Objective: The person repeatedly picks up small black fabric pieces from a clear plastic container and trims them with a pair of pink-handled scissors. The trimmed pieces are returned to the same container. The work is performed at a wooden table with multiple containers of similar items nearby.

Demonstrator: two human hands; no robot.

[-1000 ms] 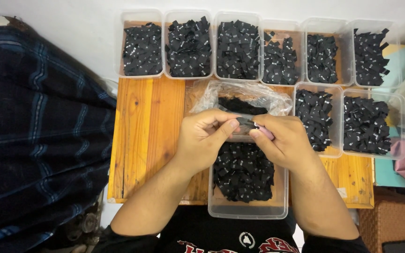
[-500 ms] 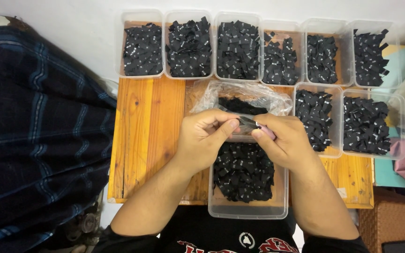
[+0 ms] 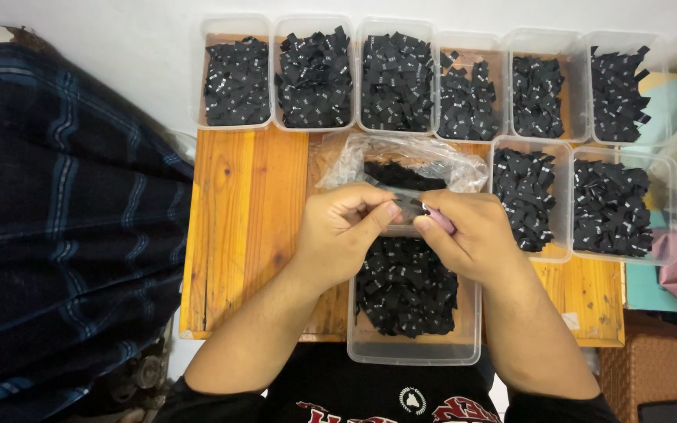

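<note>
Clear rectangular plastic tub (image 3: 413, 348) at near edge of wooden bench (image 3: 237, 235), overhanging it, full of small black woven fabric labels (image 3: 405, 286). Above tub: left hand (image 3: 342, 227) and right hand (image 3: 468, 231), fingertips pinched together on one small black label (image 3: 407, 205). Just beyond hands: crumpled clear plastic bag (image 3: 401, 160) holding more black labels. Two clear tubs (image 3: 581, 200) of labels at right edge. Along far edge: row of six clear tubs (image 3: 425, 70), all filled with black labels. Dark plaid cloth (image 3: 56, 235) left of bench.
</note>
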